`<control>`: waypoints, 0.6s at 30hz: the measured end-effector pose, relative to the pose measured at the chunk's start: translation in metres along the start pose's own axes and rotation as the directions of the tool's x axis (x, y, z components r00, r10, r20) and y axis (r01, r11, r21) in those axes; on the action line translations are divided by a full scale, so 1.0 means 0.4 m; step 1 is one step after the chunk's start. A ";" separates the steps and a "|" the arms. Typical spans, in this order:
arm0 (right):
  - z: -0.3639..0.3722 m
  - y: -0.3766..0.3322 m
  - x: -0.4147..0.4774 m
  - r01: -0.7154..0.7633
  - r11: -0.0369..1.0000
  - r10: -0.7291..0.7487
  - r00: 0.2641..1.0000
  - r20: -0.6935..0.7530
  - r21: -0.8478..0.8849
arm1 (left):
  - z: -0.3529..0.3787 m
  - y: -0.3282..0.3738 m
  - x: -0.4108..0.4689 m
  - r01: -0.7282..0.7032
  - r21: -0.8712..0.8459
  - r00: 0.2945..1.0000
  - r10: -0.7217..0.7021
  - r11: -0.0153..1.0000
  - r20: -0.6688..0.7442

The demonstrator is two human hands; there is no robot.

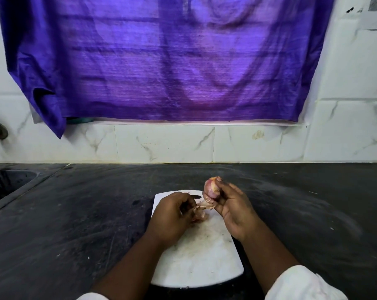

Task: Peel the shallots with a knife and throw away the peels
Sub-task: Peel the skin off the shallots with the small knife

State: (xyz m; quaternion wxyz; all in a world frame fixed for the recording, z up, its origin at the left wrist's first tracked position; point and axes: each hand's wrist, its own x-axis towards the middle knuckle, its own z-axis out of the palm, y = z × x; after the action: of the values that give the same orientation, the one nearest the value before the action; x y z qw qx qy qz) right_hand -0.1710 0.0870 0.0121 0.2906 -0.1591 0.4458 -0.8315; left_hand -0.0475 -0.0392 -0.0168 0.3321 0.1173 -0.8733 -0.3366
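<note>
partly done: right hand (233, 210) holds a half-bared shallot (212, 188); left hand (172, 215) pinches loose peel (206, 205), not yet discarded.

Two bare forearms, white sleeves (302, 284) pushed up near the elbows, no rings or watch visible on hands.

There was one shallot (212, 188), two hands, the left hand (172, 215) and the right hand (235, 210), one white cutting board (196, 256), and one purple cloth (161, 61) up top.
</note>
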 end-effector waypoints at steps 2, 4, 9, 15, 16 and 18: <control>0.002 0.003 -0.001 -0.005 1.000 0.005 1.000 0.019 -0.001 | -0.004 0.000 -0.001 0.047 0.023 0.999 -0.047 0.999 -0.013; 0.001 0.000 -0.001 -0.004 1.000 0.004 1.000 0.020 0.028 | -0.010 -0.003 -0.002 0.080 0.063 0.996 -0.078 0.995 -0.042; -0.003 -0.005 -0.003 0.004 1.000 -0.005 0.997 0.071 0.016 | -0.017 0.004 -0.003 0.122 0.154 0.986 -0.102 0.980 -0.131; 0.010 0.014 -0.016 -0.045 0.991 0.067 0.981 0.180 -0.123 | -0.019 0.006 -0.002 -0.071 0.158 0.976 0.101 0.985 -0.195; 0.011 0.015 -0.017 -0.038 0.990 0.064 0.979 0.195 -0.134 | -0.021 0.014 -0.004 -0.124 0.123 0.969 0.147 0.985 -0.200; 0.013 0.016 -0.019 -0.017 0.987 0.056 0.968 0.246 -0.157 | -0.022 0.028 -0.008 -0.196 0.066 0.958 0.205 0.978 -0.202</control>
State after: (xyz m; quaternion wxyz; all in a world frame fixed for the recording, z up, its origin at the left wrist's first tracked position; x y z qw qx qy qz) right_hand -0.1601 0.0856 0.0095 0.3464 -0.2763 0.4714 -0.7625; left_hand -0.0390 -0.0339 -0.0059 0.4513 0.0702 -0.8485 -0.2672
